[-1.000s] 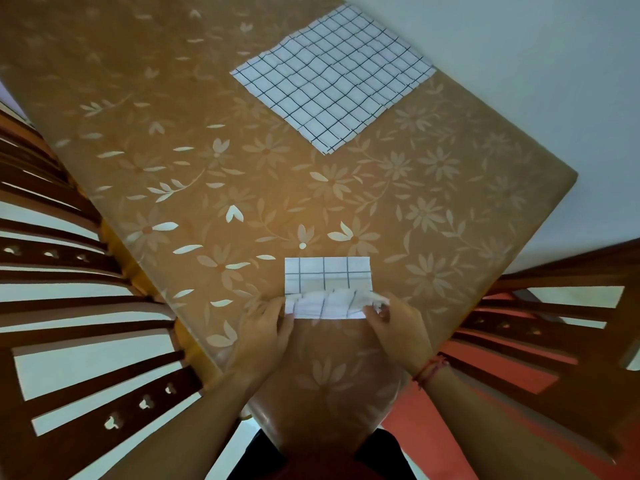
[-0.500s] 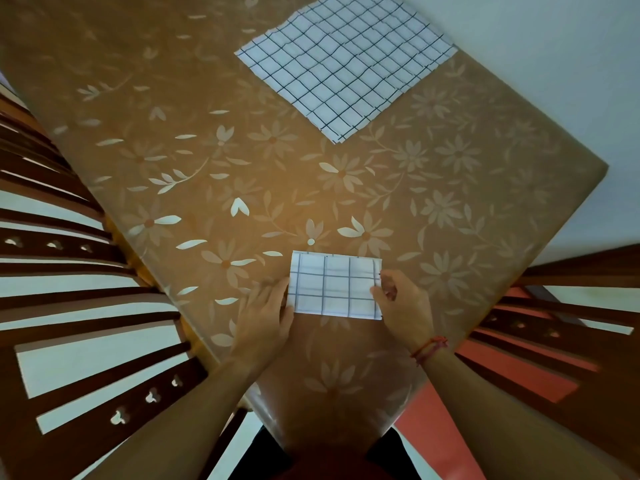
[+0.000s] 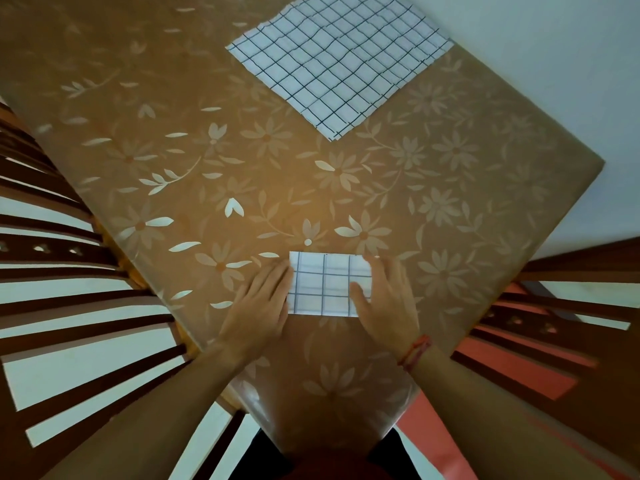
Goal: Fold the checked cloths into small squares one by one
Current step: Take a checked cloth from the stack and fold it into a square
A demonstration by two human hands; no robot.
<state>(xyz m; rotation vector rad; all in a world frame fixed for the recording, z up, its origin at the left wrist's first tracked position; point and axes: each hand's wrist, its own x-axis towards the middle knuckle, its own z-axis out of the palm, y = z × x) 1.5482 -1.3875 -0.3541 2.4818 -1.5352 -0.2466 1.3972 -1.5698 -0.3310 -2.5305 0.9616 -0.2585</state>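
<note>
Pressing folded cloth (image 3: pixel 329 284) flat, left hand (image 3: pixel 258 308) and right hand (image 3: pixel 386 299) fingers straight, gripping nothing. Cloth soft, light; pinch corners beside fingertips.

The small folded white cloth with dark check lines (image 3: pixel 325 282) looks thin, soft and matt. The big flat white checked cloth (image 3: pixel 339 60) is a bit wrinkly. The tan flower-print table cover (image 3: pixel 207 168) looks like smooth plastic (it shines near the front edge). The dark brown slatted chairs (image 3: pixel 55 258) are smooth wood.
</note>
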